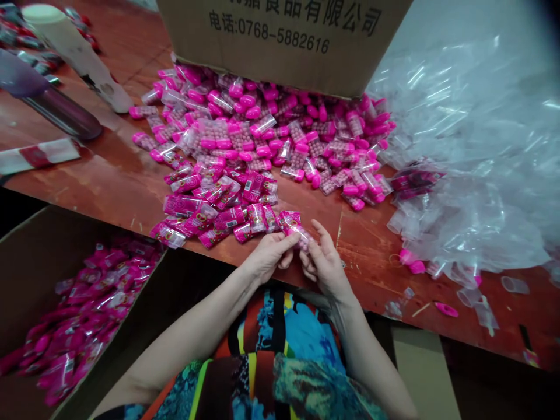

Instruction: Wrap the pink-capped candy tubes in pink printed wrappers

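Between my two hands, at the table's front edge, is a small clear candy tube (303, 238) filled with pale pink beads, with a pink printed wrapper around its far end. My left hand (276, 251) pinches it from the left, thumb on top. Closed on its near right end are the thumb and fingers of my right hand (324, 262), the index finger raised. Just left of them lie wrapped candy tubes (227, 204) with pink printed sleeves. Behind spreads a large heap of unwrapped candy tubes (262, 131) with bright pink caps.
A cardboard box (280, 41) stands behind the heap. Clear plastic bags (472, 151) cover the right side. Two bottles, one white (79, 55) and one purplish (48, 96), lean at left. Below the table's left edge, an open carton (26, 233) holds many wrapped tubes.
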